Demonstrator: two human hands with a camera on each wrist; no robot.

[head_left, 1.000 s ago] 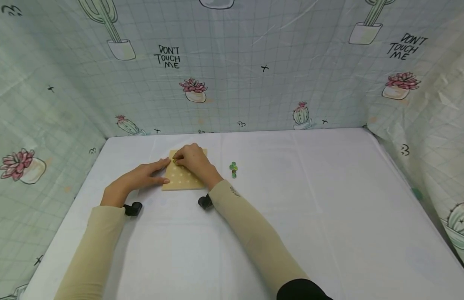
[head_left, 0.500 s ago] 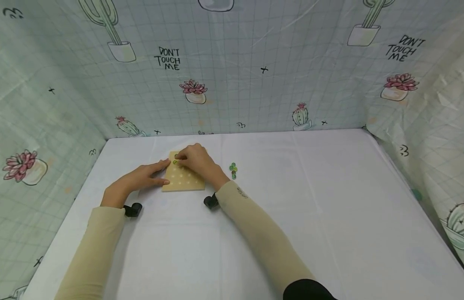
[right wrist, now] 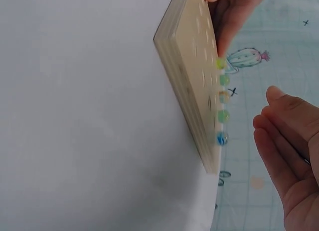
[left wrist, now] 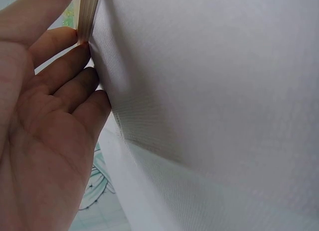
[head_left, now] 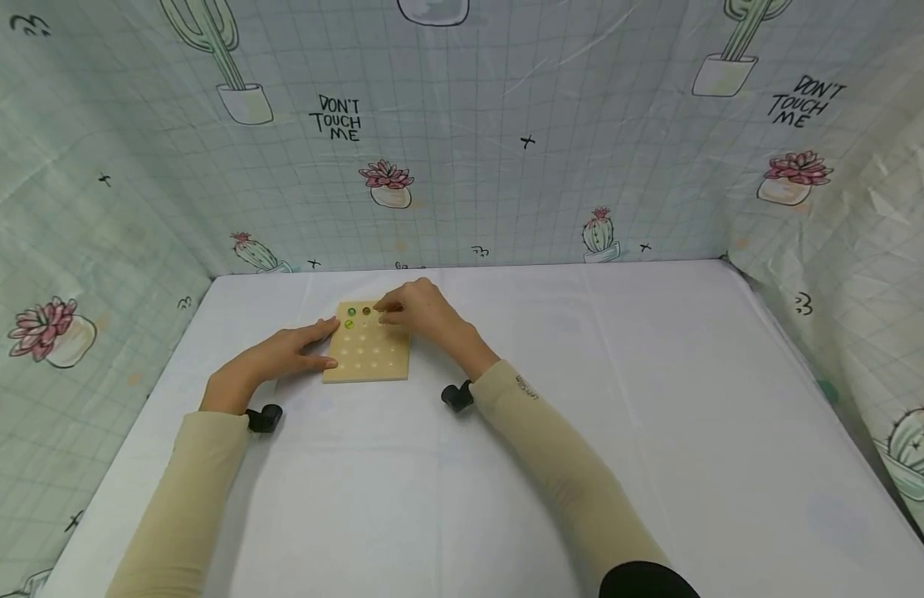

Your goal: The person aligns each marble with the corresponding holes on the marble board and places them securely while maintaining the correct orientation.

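A pale wooden board (head_left: 368, 357) with rows of round hollows lies flat on the table. Marbles sit along its far end: a green marble (head_left: 352, 312), a brownish one beside it and a yellow-green marble (head_left: 349, 325) nearer. The right wrist view shows several, among them a blue marble (right wrist: 222, 138). My left hand (head_left: 282, 353) rests against the board's left edge, thumb and fingers spread; its fingertips touch the wood in the left wrist view. My right hand (head_left: 427, 316) hovers by the far right corner, fingers loosely bent, apart from the marbles, with nothing visible between them.
A white cloth covers the table (head_left: 581, 432). Hanging sheets printed with cacti (head_left: 599, 232) enclose the back and sides. Black wrist cameras (head_left: 264, 418) sit at both wrists. My right forearm (head_left: 551, 440) crosses the table to the right of the board.
My right hand has moved right from the board's far left corner, uncovering marbles there. Loose marbles seen earlier right of the board are now hidden behind that hand. The left hand stays put.
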